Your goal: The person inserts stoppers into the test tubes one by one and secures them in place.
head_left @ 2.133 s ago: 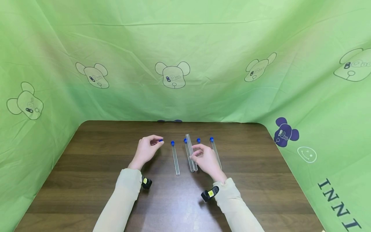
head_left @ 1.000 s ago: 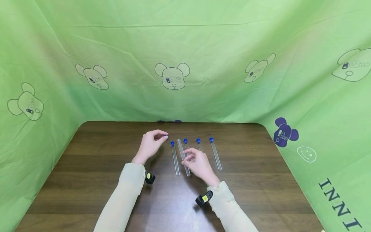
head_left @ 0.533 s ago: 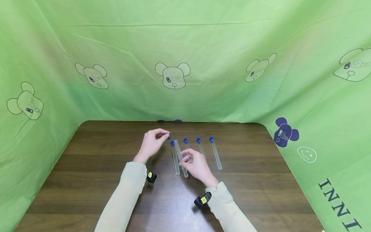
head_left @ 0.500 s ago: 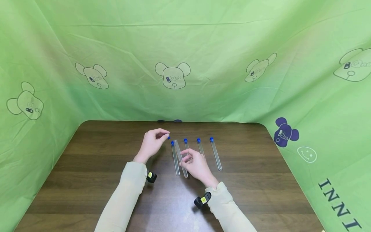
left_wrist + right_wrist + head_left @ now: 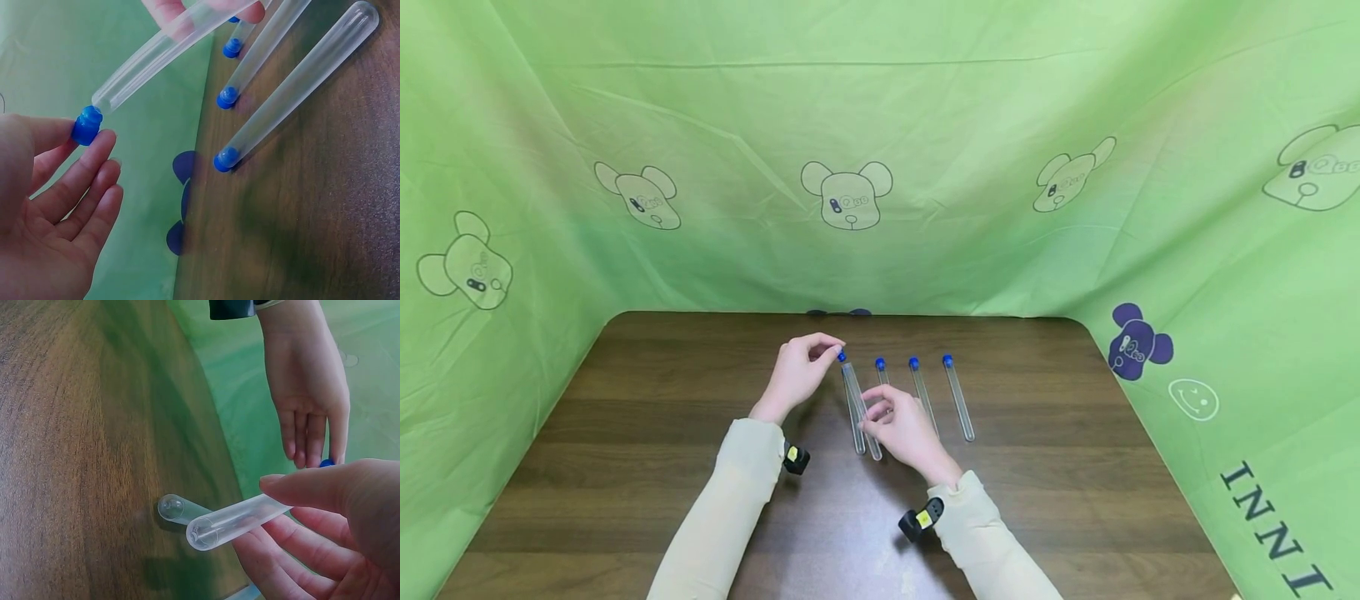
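Note:
Between thumb and forefinger, my left hand (image 5: pixel 797 372) pinches a blue stopper (image 5: pixel 87 125), its narrow end facing the tube's mouth. My right hand (image 5: pixel 904 422) holds a clear, uncapped test tube (image 5: pixel 857 392) around its middle, tilted with the rounded bottom toward me. In the left wrist view the stopper sits right at the rim of the tube's open end, not pushed in. Behind the held tube, a capped test tube (image 5: pixel 300 84) lies on the table, its blue cap hidden in the head view by the left fingers and the held tube.
Several more blue-capped test tubes lie in a row to the right, among them one at the far right (image 5: pixel 959 400) and one beside it (image 5: pixel 922 387). They rest on a brown wooden table (image 5: pixel 1037 467). A green printed cloth (image 5: pixel 842 267) surrounds the table's back and sides.
My right hand has brought the uncapped tube leftward, from over the row to beside the leftmost capped tube. My left hand has moved right with the stopper until the two meet.

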Demonstrator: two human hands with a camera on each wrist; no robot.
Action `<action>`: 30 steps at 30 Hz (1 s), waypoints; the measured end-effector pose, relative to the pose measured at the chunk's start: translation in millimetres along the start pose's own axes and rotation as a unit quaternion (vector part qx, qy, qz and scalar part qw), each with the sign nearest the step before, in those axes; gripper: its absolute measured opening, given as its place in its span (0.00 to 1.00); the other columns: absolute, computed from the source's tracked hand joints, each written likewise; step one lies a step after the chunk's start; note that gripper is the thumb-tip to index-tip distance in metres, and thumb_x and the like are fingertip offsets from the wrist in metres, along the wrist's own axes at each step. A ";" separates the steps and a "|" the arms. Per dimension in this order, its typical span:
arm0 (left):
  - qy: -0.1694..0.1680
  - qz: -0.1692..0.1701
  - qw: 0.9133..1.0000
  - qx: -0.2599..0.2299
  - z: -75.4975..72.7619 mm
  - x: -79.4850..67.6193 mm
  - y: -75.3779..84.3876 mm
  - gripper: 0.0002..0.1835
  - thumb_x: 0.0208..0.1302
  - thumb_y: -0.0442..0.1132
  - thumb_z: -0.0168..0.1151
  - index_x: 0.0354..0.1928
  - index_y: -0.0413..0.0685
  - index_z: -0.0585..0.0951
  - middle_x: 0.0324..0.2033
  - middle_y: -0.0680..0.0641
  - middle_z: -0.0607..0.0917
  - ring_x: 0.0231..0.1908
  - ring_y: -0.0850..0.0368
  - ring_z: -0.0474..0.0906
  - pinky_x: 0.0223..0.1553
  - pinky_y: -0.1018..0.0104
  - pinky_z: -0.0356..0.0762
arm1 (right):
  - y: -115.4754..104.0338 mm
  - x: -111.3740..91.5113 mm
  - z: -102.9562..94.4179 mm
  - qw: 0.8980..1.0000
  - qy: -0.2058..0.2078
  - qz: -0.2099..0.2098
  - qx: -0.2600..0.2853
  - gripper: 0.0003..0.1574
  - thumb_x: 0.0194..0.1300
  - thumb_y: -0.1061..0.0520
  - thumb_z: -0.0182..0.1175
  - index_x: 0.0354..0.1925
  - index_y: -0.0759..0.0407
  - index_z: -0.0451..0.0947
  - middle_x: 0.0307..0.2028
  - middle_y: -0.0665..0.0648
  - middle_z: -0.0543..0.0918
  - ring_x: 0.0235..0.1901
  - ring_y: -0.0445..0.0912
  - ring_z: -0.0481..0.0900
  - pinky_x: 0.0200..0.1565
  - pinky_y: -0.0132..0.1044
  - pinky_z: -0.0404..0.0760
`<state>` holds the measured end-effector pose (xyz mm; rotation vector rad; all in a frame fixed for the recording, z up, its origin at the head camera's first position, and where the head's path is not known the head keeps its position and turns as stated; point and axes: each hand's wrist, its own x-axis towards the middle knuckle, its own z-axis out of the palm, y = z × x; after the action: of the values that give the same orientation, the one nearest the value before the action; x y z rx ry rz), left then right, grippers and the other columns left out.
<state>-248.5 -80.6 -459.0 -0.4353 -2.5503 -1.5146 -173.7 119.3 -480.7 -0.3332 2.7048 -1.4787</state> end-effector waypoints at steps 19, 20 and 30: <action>-0.014 0.011 1.000 0.009 5.6 -2.0 -2.1 0.10 0.73 0.39 0.63 0.47 0.44 0.89 0.37 0.51 0.89 0.37 0.57 0.84 0.43 0.59 0.81 | -1.1 0.3 -0.7 1.000 -0.001 -0.003 -0.010 0.21 0.59 0.65 0.73 0.51 0.59 0.82 0.29 0.48 0.85 0.29 0.43 0.84 0.35 0.41 0.84; -0.013 0.014 1.000 0.011 5.8 -2.1 -2.7 0.10 0.73 0.39 0.63 0.47 0.44 0.89 0.38 0.51 0.90 0.37 0.57 0.84 0.43 0.59 0.81 | -1.2 0.3 -0.8 1.000 -0.001 -0.004 -0.009 0.21 0.59 0.65 0.73 0.51 0.59 0.82 0.29 0.48 0.85 0.29 0.43 0.84 0.35 0.41 0.84; 0.004 0.039 0.999 0.020 12.1 -8.0 -3.0 0.11 0.73 0.41 0.64 0.50 0.46 0.89 0.41 0.48 0.90 0.37 0.56 0.83 0.41 0.59 0.81 | -1.4 -0.4 -1.7 1.000 0.003 -0.002 -0.010 0.21 0.58 0.66 0.73 0.51 0.60 0.82 0.29 0.49 0.85 0.28 0.42 0.83 0.35 0.41 0.84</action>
<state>-241.5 -72.8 -469.4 -0.5166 -2.5226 -1.4332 -173.3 120.0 -478.6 -0.3360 2.7276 -1.4559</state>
